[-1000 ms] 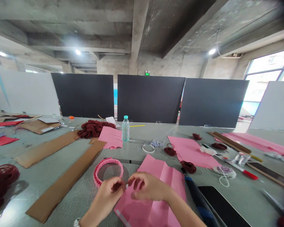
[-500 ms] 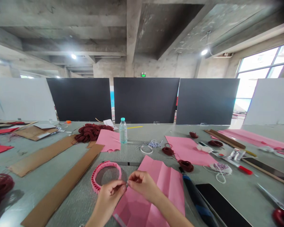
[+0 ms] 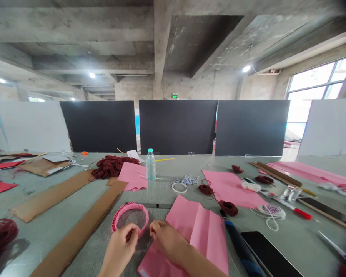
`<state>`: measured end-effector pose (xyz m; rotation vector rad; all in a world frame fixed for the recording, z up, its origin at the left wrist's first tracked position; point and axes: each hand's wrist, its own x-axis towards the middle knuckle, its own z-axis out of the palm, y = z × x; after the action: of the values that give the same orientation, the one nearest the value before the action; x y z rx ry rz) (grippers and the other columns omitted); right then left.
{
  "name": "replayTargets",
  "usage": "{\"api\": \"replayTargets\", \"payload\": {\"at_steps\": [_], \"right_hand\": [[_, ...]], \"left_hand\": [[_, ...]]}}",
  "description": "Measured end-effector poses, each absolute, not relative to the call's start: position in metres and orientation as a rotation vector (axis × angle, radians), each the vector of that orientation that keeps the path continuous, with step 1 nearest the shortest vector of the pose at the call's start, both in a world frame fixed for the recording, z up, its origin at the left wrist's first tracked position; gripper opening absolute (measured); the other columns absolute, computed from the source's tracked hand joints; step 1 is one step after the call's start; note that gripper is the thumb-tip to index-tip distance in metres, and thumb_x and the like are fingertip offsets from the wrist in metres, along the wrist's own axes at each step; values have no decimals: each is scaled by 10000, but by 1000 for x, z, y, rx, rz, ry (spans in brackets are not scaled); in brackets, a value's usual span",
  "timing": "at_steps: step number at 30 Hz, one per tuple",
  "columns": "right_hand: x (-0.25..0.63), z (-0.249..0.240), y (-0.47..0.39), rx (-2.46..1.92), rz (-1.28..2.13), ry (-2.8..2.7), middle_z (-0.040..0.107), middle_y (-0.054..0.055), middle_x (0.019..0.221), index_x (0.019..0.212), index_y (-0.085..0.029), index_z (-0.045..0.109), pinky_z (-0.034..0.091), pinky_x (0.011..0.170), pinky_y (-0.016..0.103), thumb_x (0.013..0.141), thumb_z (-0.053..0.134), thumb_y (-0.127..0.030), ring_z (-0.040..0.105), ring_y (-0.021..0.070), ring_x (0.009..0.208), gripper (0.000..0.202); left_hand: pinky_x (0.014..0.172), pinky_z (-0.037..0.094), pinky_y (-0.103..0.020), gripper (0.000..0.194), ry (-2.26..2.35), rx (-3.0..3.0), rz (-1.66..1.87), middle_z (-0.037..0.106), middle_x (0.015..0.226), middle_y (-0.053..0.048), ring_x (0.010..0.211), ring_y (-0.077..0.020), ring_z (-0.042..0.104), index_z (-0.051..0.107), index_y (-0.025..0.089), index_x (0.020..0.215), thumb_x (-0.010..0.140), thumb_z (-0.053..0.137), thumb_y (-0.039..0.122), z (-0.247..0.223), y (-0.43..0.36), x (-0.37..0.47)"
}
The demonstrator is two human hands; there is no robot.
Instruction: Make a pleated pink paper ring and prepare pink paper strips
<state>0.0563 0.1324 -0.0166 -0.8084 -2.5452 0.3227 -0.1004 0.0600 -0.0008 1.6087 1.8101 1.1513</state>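
My left hand (image 3: 122, 243) is closed in a pinch at the near right side of a pink ring (image 3: 146, 216) with a ruffled left edge. It overlaps the ring, but whether it touches it I cannot tell. My right hand (image 3: 167, 239) has its fingers curled together, just right of the ring, over a creased pink paper sheet (image 3: 200, 219). A gap separates the two hands. Anything between the fingertips of either hand is hidden or too small to make out.
Brown cardboard strips (image 3: 83, 223) and dark red yarn (image 3: 111, 166) lie left. A water bottle (image 3: 150, 165) stands behind a white ring (image 3: 179, 187). At right are a dark blue-handled tool (image 3: 236, 240), a phone (image 3: 266, 252), a red-capped pen (image 3: 302, 213) and scissors (image 3: 334, 246).
My hands met at the fingertips over a small greyish thing; now they are apart. The left hand has shifted left and slightly down. The whole view has tilted up a little.
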Motion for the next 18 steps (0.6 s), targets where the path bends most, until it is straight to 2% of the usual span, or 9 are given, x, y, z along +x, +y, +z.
{"api": "replayTargets", "payload": {"at_steps": [3, 9, 13, 15, 18], "right_hand": [[53, -21, 134, -799, 245, -2539, 574, 8, 746, 799, -194, 488, 363, 631, 223, 785, 407, -103, 519, 143, 696, 123], [54, -20, 143, -843, 71, -2406, 570, 16, 688, 740, -186, 513, 338, 602, 258, 751, 432, -55, 495, 168, 646, 154], [59, 3, 155, -885, -14, -2204, 559, 27, 683, 738, -179, 497, 322, 612, 278, 787, 380, -71, 467, 173, 635, 166], [63, 25, 163, -890, -46, -2100, 547, 24, 684, 745, -183, 479, 318, 637, 287, 813, 346, -97, 462, 171, 643, 173], [69, 62, 176, -918, -84, -1933, 535, 28, 716, 772, -187, 456, 310, 666, 301, 831, 315, -128, 464, 178, 687, 163]], "left_hand": [[477, 348, -223, 249, 1867, 1615, 1173, 535, 505, 21, 472, -139, 517, 545, 186, 691, 786, 361, 325, 1, 61, -102], [448, 310, -217, 353, 1771, 1591, 1182, 468, 467, 25, 456, -121, 454, 531, 155, 594, 781, 380, 414, 3, 58, -97], [469, 345, -206, 315, 1508, 1618, 1133, 564, 581, -3, 539, -135, 502, 580, 137, 706, 725, 478, 434, 15, 58, -85], [549, 390, -215, 274, 1437, 1651, 1219, 608, 702, -16, 646, -156, 539, 588, 151, 814, 694, 533, 391, 29, 65, -76], [451, 320, -197, 269, 1592, 1832, 1398, 505, 511, 33, 491, -110, 460, 567, 151, 604, 744, 457, 353, 64, 84, -65]]}}
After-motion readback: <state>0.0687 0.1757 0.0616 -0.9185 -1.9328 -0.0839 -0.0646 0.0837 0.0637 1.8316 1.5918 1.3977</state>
